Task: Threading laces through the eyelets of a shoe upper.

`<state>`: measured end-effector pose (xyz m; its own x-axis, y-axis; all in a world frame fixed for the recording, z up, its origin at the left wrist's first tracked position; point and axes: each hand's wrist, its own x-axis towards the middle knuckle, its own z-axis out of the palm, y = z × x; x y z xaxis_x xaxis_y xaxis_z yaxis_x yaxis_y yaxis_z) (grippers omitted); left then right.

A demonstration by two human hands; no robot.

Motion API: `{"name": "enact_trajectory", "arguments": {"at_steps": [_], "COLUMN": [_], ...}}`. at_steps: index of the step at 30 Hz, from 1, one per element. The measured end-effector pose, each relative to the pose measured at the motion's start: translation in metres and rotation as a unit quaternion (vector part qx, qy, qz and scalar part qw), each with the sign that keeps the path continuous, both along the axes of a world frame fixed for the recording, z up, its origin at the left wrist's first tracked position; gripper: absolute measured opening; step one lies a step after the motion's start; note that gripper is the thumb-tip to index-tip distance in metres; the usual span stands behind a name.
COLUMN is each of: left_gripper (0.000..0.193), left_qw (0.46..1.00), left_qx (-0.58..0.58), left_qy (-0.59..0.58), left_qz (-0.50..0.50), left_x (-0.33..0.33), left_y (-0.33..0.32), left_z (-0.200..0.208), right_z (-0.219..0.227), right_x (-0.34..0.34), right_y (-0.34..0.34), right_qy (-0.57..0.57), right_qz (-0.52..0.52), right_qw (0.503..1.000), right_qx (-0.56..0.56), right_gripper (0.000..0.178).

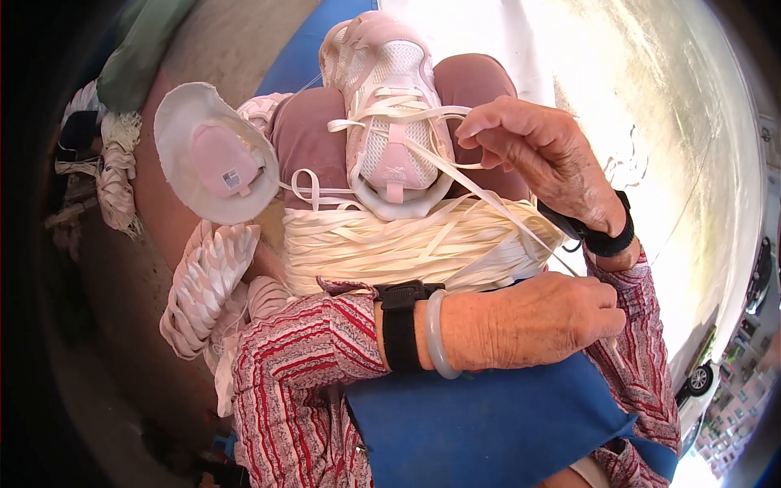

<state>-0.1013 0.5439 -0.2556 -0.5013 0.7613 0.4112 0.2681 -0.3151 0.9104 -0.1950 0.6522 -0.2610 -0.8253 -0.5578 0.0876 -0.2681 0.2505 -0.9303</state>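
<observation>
Apparent lacing: left hand is gripping the lace from the shoe, right hand curled, grip unclear; next pull likely needing even tension.

Looks steeply down from the wearer's head, through the left of two fisheye cameras worn side by side. Faces out over the lap, upright and unmirrored, picture-left matching the wearer's own left. Catches at close range the striped sleeves toward the lower edge, the left fingers, the right fingers and, at upper centre, a pink-and-white shoe. Curves straight edges toward a dark rim, reaching at far right to a distant, tilted car.
</observation>
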Motion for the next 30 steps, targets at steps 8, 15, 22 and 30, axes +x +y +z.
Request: {"name": "enact_trajectory", "arguments": {"at_steps": [8,15,22,30], "left_gripper": [0.021,0.020,0.018,0.014], "left_qw": [0.961,0.878,0.853,0.789], "left_qx": [-0.161,-0.240,-0.231,-0.337], "left_qy": [-0.094,-0.218,-0.019,0.138], "left_qz": [0.206,0.353,0.467,0.495], "left_x": [-0.009,-0.041,-0.061,-0.073], "left_y": [-0.082,-0.143,-0.142,-0.137], "left_z": [-0.013,-0.022,-0.042,-0.049], "right_z": [-0.024,-0.031,-0.035,-0.040], "right_x": [0.003,-0.003,-0.002,0.000], "right_y": [-0.024,-0.030,-0.047,-0.049], "right_qy": [0.015,0.173,0.210,0.193], "right_qz": [-0.050,-0.047,-0.084,-0.087], "right_qw": [0.994,0.977,0.962,0.961], "right_qx": [0.091,0.112,0.154,0.179], "right_gripper": [0.011,0.012,0.011,0.008]}}
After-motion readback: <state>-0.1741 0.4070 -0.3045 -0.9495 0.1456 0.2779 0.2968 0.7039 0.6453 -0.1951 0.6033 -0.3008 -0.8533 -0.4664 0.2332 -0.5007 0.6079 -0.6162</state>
